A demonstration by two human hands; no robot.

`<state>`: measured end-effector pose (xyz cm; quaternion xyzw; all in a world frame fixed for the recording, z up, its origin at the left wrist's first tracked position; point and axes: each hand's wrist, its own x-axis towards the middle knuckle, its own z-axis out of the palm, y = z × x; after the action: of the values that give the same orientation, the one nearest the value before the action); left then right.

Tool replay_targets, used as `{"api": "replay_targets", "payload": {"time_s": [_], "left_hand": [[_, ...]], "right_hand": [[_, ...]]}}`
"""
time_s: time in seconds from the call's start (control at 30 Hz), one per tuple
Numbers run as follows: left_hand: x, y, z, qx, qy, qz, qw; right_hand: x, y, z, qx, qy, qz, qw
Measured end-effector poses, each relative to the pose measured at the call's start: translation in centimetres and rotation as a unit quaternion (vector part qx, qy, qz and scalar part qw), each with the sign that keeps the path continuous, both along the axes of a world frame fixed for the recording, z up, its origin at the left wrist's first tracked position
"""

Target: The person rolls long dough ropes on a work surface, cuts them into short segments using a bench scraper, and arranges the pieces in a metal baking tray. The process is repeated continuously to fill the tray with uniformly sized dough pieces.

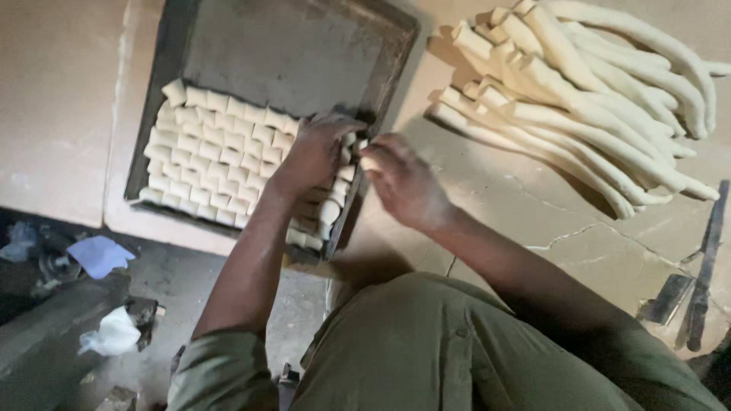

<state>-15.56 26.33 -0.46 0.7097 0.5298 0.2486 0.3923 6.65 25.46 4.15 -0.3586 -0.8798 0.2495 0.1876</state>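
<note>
Nearest the camera, at 6 o'clock, the person's olive-green shirt point(426, 350) fills the lower part of the view, with both bare forearms reaching up and away from it. At 8 o'clock, on the dark floor below the worktop, lie a crumpled white rag point(114, 333) and a pale blue scrap point(99, 255).

Just above the middle, the right hand point(403, 183) is curled, its fingertips pinched on a small dough piece point(368, 162) at the tray's right rim. The left hand point(316, 152), just beside it at 9 o'clock from the right hand, lies palm down with bent fingers on the cut dough pieces point(217, 164); whether it grips any piece I cannot tell.

Those pale, squarish pieces sit in close rows that fill the near half of a dark metal baking tray point(289, 53), which stands on the stone worktop point(533, 221); the tray's far half is bare metal.

At 4 o'clock, near the worktop's right edge, lie a flat metal scraper point(670, 298) and a long dark blade point(704, 266). Farthest off, at 1 to 2 o'clock, a heap of long dough ropes point(594, 99) lies on the cracked stone, well apart from the tray.
</note>
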Motion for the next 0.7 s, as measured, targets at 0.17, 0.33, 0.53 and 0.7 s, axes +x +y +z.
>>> {"api": "replay_targets", "payload": {"time_s": [0.17, 0.33, 0.53, 0.7], "left_hand": [[1.0, 2.7, 2.4, -0.189, -0.062, 0.076, 0.977], [10.3, 3.8, 3.7, 0.134, 0.012, 0.05, 0.99], [30.4, 5.2, 4.4, 0.224, 0.006, -0.144, 0.964], [42.4, 5.2, 4.3, 0.274, 0.174, -0.218, 0.921]], "right_hand": [[0.5, 0.9, -1.7, 0.003, -0.002, 0.025, 1.0], [14.2, 1.3, -2.1, 0.105, 0.026, -0.245, 0.964], [32.8, 2.0, 0.7, -0.001, -0.23, -0.484, 0.844], [36.5, -4.7, 0.1, 0.012, -0.254, -0.385, 0.887]]}}
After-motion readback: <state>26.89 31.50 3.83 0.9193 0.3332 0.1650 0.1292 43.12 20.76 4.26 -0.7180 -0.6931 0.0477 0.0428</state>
